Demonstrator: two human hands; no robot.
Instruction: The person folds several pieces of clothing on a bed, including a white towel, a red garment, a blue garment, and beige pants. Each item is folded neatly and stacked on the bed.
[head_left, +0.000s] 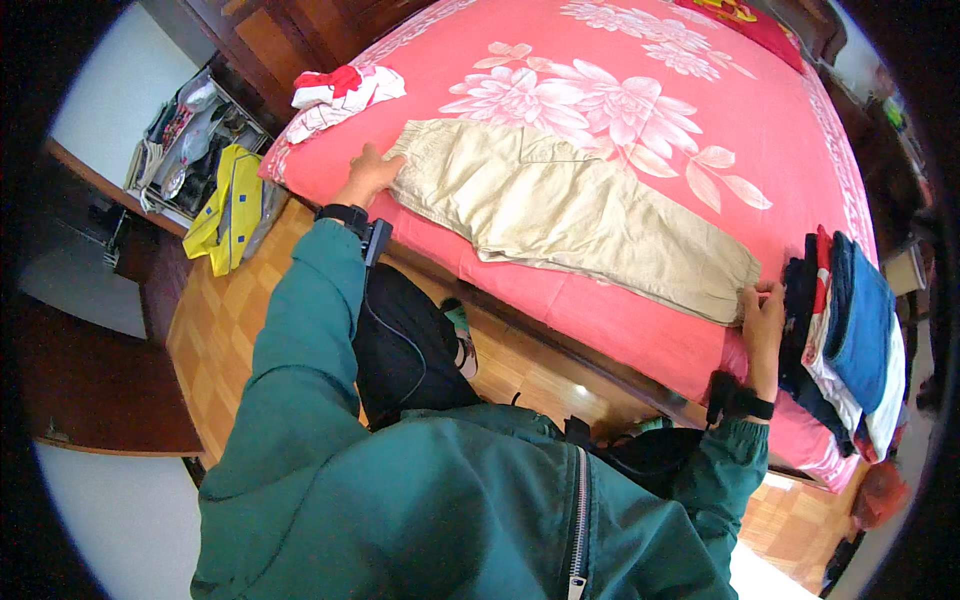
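Beige trousers (570, 210) lie lengthwise, one leg over the other, along the near edge of a bed with a pink floral sheet (480, 277). The elastic waist or cuff end at the left is under my left hand (375, 169), whose thumb and fingers touch its edge; whether they pinch it is unclear. At the right end, my right hand (763, 304) pinches the lower corner of the trousers between thumb and fingers. Creases run across the middle of the cloth.
Folded clothes, with blue jeans (862, 322) among them, are stacked on the bed at the right. A red and white garment (345, 94) lies at its left corner. A yellow bag (232, 210) stands on the floor beside a filled rack (191, 142). A red plastic bag (879, 495) is at lower right.
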